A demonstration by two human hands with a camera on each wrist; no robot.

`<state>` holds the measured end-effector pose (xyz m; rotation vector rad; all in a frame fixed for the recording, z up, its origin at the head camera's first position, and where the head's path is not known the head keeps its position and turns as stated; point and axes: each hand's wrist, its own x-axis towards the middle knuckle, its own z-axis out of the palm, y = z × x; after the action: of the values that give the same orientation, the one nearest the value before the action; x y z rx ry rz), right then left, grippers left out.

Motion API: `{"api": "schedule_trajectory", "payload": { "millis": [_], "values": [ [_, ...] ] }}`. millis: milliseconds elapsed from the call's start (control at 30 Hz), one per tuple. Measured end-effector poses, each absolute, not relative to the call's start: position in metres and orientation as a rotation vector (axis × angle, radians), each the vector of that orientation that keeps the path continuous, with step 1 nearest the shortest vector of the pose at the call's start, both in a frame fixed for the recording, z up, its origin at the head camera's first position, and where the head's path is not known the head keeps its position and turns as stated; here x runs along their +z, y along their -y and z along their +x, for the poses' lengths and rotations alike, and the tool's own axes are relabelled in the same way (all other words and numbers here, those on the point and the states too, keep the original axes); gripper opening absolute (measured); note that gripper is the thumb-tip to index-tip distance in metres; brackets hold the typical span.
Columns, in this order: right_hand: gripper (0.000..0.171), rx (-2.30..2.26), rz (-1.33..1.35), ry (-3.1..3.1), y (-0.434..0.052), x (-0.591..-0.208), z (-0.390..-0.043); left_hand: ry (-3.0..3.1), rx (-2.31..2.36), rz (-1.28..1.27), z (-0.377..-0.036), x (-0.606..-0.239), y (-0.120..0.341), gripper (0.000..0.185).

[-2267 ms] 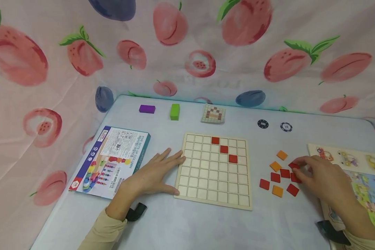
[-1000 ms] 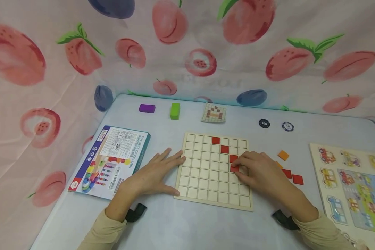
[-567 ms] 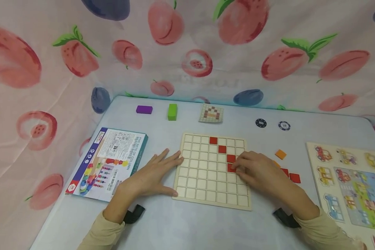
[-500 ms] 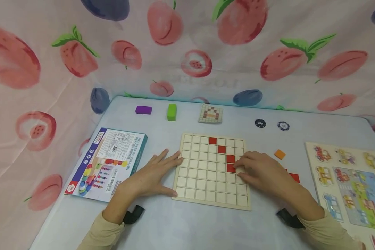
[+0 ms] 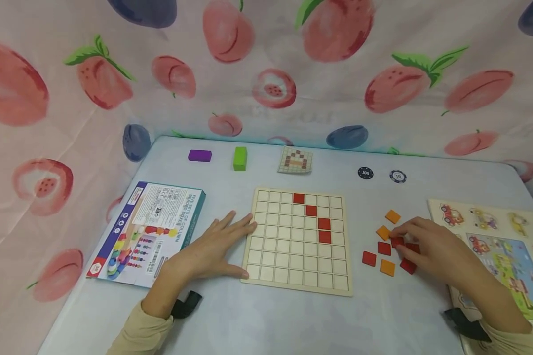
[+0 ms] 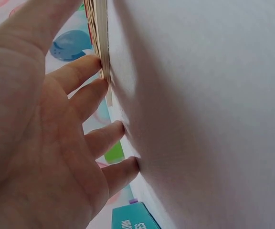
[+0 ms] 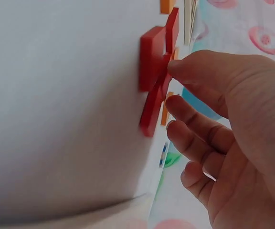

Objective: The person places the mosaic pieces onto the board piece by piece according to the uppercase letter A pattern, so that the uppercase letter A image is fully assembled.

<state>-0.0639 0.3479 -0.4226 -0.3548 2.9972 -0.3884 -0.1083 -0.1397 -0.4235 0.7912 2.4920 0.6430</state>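
**One hand holds the board, one picks a tile**

The left hand (image 5: pixel 213 249) lies flat with straight fingers against the board's (image 5: pixel 293 276) left edge, likely to stop it sliding. Four red tiles (image 5: pixel 324 230) sit in the board. The right hand (image 5: pixel 431 246) is at the loose tiles (image 5: pixel 384 248) on the table (image 5: pixel 293 320), fingertips curled on a red one, tipping it up to lift.
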Motion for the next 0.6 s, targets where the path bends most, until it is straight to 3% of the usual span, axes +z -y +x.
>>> {"api": "schedule_trajectory", "payload": {
  "millis": [433,600],
  "values": [
    [0.029,-0.349,-0.339,-3.091,-0.351,-0.425,-0.059,-2.492,0.675,0.796,-0.108,-0.427,0.142,0.105],
    [0.031,-0.422,-0.448,-3.207,-0.341,-0.425,-0.057,-2.487,0.666,0.783,-0.108,-0.426,0.141,0.106]
  ]
}}
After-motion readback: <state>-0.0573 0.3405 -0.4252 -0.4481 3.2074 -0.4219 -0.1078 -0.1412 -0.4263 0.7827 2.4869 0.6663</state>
